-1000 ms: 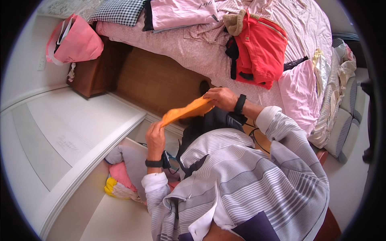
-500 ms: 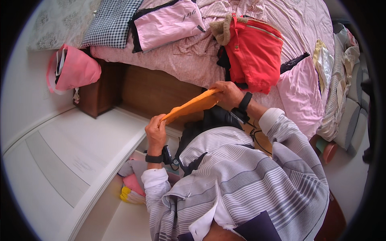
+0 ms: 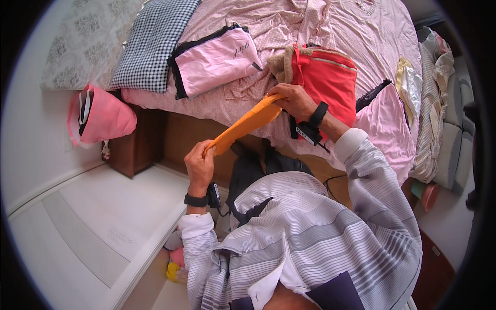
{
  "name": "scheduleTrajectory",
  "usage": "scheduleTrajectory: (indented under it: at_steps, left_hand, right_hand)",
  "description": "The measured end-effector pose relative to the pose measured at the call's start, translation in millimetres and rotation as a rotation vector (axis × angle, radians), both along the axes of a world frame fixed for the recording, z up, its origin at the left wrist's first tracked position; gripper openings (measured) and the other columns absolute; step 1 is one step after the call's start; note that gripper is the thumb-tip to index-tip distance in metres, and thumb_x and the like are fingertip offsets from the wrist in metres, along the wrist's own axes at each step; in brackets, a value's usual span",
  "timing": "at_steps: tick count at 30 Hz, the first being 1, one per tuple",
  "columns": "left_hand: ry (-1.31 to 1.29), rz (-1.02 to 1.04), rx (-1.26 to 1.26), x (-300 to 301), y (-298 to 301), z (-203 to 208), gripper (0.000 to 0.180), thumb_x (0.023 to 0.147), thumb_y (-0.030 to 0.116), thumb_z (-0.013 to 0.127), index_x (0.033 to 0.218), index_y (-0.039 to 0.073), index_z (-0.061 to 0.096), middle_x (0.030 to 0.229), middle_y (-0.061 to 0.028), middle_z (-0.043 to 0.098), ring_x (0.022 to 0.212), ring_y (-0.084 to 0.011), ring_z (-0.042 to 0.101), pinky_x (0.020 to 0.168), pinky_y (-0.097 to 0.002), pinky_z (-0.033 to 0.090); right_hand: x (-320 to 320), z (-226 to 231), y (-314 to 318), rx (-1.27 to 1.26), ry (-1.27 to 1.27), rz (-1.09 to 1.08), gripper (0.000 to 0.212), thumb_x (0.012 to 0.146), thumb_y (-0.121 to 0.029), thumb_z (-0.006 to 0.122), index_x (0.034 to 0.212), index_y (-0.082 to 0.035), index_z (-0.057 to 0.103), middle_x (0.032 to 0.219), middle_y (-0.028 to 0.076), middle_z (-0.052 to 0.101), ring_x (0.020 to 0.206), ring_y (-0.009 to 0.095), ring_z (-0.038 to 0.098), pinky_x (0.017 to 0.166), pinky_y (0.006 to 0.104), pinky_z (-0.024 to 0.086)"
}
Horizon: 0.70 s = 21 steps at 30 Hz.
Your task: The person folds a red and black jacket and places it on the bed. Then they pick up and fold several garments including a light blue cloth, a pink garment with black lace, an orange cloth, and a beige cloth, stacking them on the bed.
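Stretched between my hands is an orange piece of cloth (image 3: pixel 247 125), held in the air in front of the bed's near edge. My left hand (image 3: pixel 200 164) pinches its lower left end. My right hand (image 3: pixel 295 101) grips the upper right end, close to a red garment (image 3: pixel 336 82) with brown fleece lining that lies on the bed. A folded pink garment with black lace trim (image 3: pixel 216 62) rests on the bed farther left. Another pink garment (image 3: pixel 385 126) hangs over the bed's right edge. What exact kind of item the orange cloth is, I cannot tell.
The bed (image 3: pixel 237 98) has a pink patterned sheet. A checked pillow (image 3: pixel 152 46) lies at its far left, above a pink bag (image 3: pixel 106 116) beside a brown wooden cabinet (image 3: pixel 132 144). At lower left, an open white drawer (image 3: pixel 160 289) holds coloured clothes. A grey cushioned seat (image 3: pixel 449 150) stands at right.
My view has shifted, so the bed and its clothes sit lower in it. Both hands still hold the orange cloth, now raised nearer the bed, with the right hand in front of the red garment.
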<state>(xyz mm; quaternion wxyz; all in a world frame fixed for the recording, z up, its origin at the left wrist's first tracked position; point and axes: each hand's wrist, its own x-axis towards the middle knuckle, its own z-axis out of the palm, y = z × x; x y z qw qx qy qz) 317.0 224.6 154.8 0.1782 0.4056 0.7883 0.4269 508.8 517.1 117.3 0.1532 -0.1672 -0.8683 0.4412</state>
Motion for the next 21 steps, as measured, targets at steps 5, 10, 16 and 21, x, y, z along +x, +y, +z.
scheduleTrajectory:
  at_steps: [5,10,16,21]
  left_hand:
    - [-0.090,0.011,0.040,-45.5,28.4,-10.0,0.010,0.087,-0.005,0.066,0.097,-0.002,0.068,0.086,-0.0118,0.070,0.074,-0.0179,0.067,0.067,-0.0291,0.054]
    - [-0.181,-0.024,0.045,-101.1,53.5,-28.7,0.011,0.089,-0.003,0.066,0.100,-0.003,0.070,0.082,-0.0038,0.066,0.070,-0.0085,0.057,0.064,-0.0236,0.049]
    - [-0.242,-0.165,-0.010,-161.6,75.2,-49.4,0.014,0.089,-0.004,0.064,0.102,-0.003,0.070,0.081,-0.0040,0.066,0.072,-0.0069,0.059,0.068,-0.0235,0.051]
    - [-0.309,-0.273,-0.049,-186.6,91.3,-65.9,0.014,0.088,-0.003,0.066,0.101,-0.002,0.071,0.079,-0.0041,0.066,0.070,-0.0069,0.057,0.065,-0.0233,0.049]
  right_hand:
    - [-24.4,21.1,11.1,-0.093,-0.047,-0.093,0.024,0.083,0.001,0.069,0.107,-0.002,0.065,0.091,0.012,0.067,0.084,0.024,0.069,0.075,0.0331,0.055]
    - [-52.7,22.3,12.1,-0.141,-0.155,-0.202,0.025,0.082,0.001,0.070,0.107,-0.001,0.065,0.092,0.013,0.068,0.083,0.023,0.068,0.075,0.0320,0.055]
    - [-85.2,4.9,1.6,-0.171,-0.225,-0.337,0.026,0.082,0.003,0.070,0.107,0.000,0.065,0.092,0.013,0.069,0.083,0.021,0.069,0.076,0.0309,0.055]
    - [-96.6,-2.0,-2.6,-0.199,-0.287,-0.438,0.022,0.084,0.000,0.070,0.105,-0.002,0.065,0.093,0.014,0.069,0.084,0.025,0.070,0.075,0.0325,0.056]
